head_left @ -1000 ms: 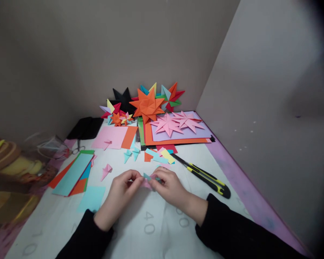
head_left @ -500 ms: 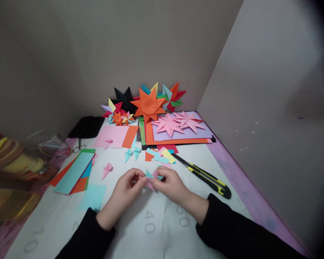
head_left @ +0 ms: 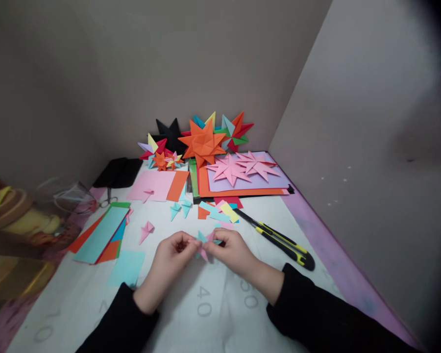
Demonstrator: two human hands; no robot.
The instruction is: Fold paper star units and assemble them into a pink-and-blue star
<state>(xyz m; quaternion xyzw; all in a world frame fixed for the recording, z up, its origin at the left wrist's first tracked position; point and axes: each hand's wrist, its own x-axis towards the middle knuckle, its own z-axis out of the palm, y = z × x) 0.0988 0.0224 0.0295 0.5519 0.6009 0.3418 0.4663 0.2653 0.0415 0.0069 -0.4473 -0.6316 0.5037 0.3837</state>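
Note:
Between my two hands is a small pink and light-blue origami star [head_left: 204,254], its points partly hidden by my fingers. My left hand [head_left: 174,252] pinches its left side between thumb and fingers. On the right side, my right hand [head_left: 231,247] grips it the same way. A loose folded pink piece [head_left: 146,232] lies left of my left hand. Farther back are two folded light-blue pieces [head_left: 175,211], and another pink piece [head_left: 147,194] rests on a pink sheet [head_left: 158,185].
A black and yellow utility knife [head_left: 279,240] lies to the right, beside small paper scraps [head_left: 216,212]. Paper strips [head_left: 103,235] and a light-blue square [head_left: 127,268] are at left. Finished paper stars [head_left: 203,142] stand against the wall. Pink stars [head_left: 230,170] lie on stacked sheets.
Both hands stay almost in place. My left thumb and fingers have shifted slightly on the star, and a pink point now shows more clearly below them.

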